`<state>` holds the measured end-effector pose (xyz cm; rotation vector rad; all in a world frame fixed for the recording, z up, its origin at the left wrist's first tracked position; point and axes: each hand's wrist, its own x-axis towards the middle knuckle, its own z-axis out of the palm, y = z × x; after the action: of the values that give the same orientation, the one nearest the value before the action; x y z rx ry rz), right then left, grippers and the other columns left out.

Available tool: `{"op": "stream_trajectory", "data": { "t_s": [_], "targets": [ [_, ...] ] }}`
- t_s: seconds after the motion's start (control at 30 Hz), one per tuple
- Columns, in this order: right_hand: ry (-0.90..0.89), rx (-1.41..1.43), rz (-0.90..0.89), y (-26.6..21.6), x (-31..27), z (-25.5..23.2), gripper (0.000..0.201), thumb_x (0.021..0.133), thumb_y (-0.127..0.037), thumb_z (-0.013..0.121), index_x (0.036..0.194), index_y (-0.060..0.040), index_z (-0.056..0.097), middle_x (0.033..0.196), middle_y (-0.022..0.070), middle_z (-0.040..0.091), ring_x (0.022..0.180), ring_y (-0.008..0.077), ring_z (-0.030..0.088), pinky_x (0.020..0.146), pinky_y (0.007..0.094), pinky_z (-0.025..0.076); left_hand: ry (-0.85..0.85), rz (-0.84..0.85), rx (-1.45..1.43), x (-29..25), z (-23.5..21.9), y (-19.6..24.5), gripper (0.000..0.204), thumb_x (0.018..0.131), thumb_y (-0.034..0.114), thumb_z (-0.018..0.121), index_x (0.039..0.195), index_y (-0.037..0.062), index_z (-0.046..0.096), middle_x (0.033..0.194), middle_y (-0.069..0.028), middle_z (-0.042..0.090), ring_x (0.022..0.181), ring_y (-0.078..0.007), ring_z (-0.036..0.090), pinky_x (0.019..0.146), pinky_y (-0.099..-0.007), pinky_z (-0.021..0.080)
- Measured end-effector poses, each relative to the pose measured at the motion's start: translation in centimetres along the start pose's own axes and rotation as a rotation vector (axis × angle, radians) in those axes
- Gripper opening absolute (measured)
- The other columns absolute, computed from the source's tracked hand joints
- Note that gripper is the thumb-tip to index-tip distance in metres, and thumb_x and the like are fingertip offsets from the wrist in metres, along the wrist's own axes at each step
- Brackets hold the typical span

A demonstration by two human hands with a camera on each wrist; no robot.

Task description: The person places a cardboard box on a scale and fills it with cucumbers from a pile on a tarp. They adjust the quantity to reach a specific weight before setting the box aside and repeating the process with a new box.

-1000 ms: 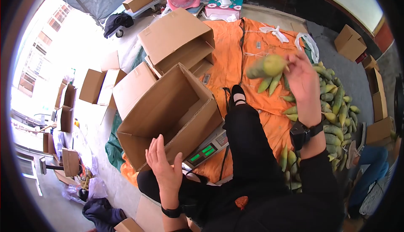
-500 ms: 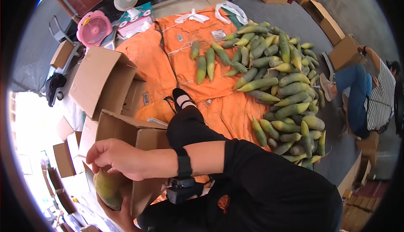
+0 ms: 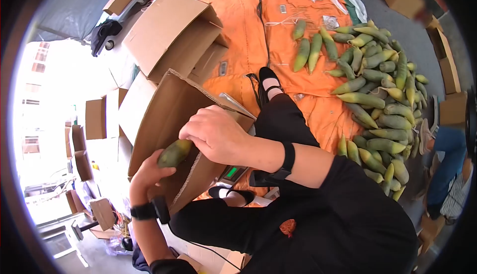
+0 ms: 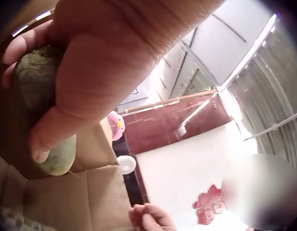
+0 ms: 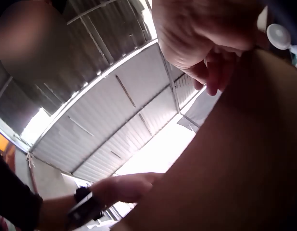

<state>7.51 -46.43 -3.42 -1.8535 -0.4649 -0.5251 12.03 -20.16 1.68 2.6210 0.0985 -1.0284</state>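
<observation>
Over the mouth of a cardboard box (image 3: 166, 107), my left hand (image 3: 145, 173) holds a green radish (image 3: 173, 155), its yellowish end pointing toward the right hand. In the left wrist view the thumb and fingers wrap around the radish (image 4: 35, 86). My right hand (image 3: 214, 134) hovers above the box's near wall, fingertips close to the radish's pale end. From the left wrist view, the right hand (image 4: 151, 219) appears apart from the radish, fingers loosely bent. The box wall hides part of those fingers in the right wrist view.
A large heap of radishes (image 3: 392, 110) lies at the right on an orange sheet (image 3: 238, 25). Behind the box stands another carton (image 3: 166, 30). A scale with a green display (image 3: 231, 172) sits by the box. Someone in jeans (image 3: 447, 164) is at the far right.
The right hand brought a radish from the heap's side over to the box. The radish passed into the left hand, and the right hand has come off it.
</observation>
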Motion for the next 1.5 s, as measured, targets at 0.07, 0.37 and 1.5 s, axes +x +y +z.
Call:
{"op": "stream_trajectory", "data": {
  "t_s": [0.07, 0.37, 1.5],
  "targets": [
    [-0.042, -0.052, 0.024, -0.1, -0.1, -0.2, 0.008, 0.079, -0.008, 0.060, 0.085, -0.0106, 0.065, 0.078, 0.0053, 0.063, 0.081, 0.0270, 0.059, 0.074, 0.0400, 0.043, -0.223, -0.039, 0.004, 2.8, 0.6, 0.4, 0.070, 0.074, 0.026, 0.075, 0.134, 0.0076, 0.045, 0.103, -0.0103, 0.062, 0.082, -0.0200, 0.062, 0.051, -0.0309, 0.052],
    [-0.057, -0.375, 0.011, 0.5, -0.2, 2.7, 0.020, 0.066, -0.031, 0.062, 0.071, -0.0109, 0.063, 0.072, 0.0013, 0.063, 0.078, 0.0202, 0.060, 0.070, 0.0348, 0.041, -0.446, -0.167, -0.100, 11.4, 4.0, -3.1, 0.062, 0.082, 0.013, 0.066, 0.138, 0.0059, 0.040, 0.120, -0.0149, 0.057, 0.099, -0.0259, 0.060, 0.072, -0.0389, 0.053],
    [-0.015, -0.907, 1.358, 22.6, -38.1, -22.3, 0.025, 0.082, -0.018, 0.052, 0.094, -0.0112, 0.072, 0.093, 0.0124, 0.067, 0.100, 0.0338, 0.059, 0.087, 0.0453, 0.044, 0.644, 0.426, -0.200, -9.8, 12.7, 4.2, 0.037, 0.096, 0.014, 0.053, 0.129, -0.0023, 0.052, 0.123, -0.0201, 0.059, 0.109, -0.0272, 0.060, 0.090, -0.0331, 0.049]
  ]
}}
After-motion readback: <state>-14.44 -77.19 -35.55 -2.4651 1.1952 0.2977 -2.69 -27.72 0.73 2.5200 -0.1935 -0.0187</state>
